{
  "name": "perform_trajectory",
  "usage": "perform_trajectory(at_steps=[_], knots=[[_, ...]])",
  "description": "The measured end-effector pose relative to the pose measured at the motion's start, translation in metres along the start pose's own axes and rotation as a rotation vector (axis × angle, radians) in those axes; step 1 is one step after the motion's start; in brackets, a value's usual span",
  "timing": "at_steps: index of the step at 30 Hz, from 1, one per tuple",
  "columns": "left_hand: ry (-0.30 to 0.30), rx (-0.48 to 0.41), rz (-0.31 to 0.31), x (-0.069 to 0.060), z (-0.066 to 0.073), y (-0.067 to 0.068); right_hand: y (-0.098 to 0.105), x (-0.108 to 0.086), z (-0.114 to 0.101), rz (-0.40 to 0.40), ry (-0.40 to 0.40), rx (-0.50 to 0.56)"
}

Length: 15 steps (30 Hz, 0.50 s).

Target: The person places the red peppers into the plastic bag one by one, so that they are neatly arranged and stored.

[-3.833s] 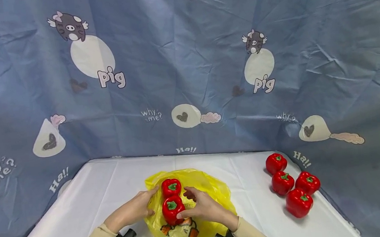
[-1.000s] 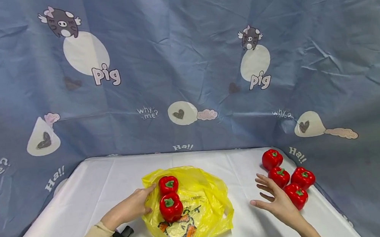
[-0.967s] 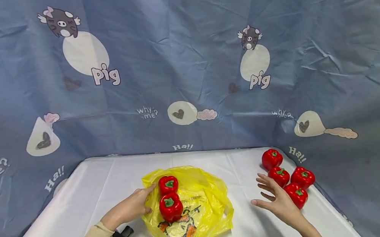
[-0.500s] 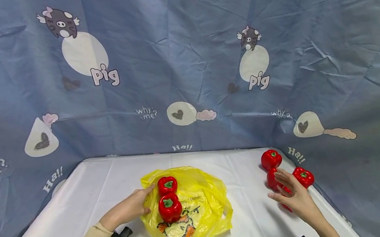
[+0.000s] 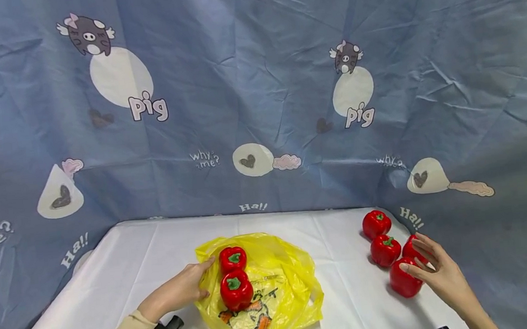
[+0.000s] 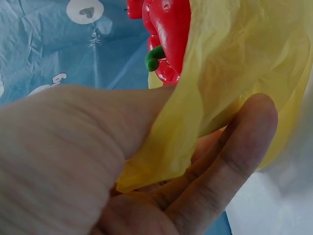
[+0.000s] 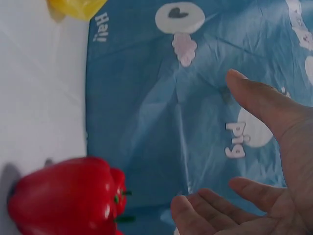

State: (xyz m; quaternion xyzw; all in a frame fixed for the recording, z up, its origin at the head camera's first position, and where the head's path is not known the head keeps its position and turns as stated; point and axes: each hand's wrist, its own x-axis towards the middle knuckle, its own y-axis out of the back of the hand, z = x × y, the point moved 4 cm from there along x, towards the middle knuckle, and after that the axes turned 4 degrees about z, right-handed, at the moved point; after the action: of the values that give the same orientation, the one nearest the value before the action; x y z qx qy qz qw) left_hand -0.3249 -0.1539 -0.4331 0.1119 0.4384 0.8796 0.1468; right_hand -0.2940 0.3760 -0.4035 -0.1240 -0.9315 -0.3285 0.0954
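Note:
A yellow plastic bag lies spread on the table, with two red bell peppers, a far one and a near one, on its left part. My left hand holds the bag's left edge; in the left wrist view the bag film passes between thumb and fingers. At the right, my right hand hovers with fingers spread beside the nearest pepper of a red cluster, partly covering the pepper behind. The right wrist view shows a pepper apart from the hand.
Two more red peppers, one at the back and one in front of it, belong to the right cluster near the table's edge. White cloth lies between bag and cluster. A blue printed curtain stands behind and beside the table.
My right hand has left the peppers on the bag and moved right to the cluster, lately passing over it to its right side. My left hand stays at the bag's edge.

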Motion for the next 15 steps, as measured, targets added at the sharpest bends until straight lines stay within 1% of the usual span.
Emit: perform_trajectory(at_steps=[6,13,15], knots=[[0.012,-0.012,-0.005,-0.001,0.000,-0.001,0.012,0.001,0.011,0.028,-0.020,-0.034],[-0.021,-0.012,-0.007,-0.001,-0.001,-0.002,0.018,0.003,0.023,0.028,-0.063,-0.075],[-0.020,-0.016,-0.006,0.000,0.000,-0.002,0.019,0.004,0.027,0.027,-0.080,-0.078]])
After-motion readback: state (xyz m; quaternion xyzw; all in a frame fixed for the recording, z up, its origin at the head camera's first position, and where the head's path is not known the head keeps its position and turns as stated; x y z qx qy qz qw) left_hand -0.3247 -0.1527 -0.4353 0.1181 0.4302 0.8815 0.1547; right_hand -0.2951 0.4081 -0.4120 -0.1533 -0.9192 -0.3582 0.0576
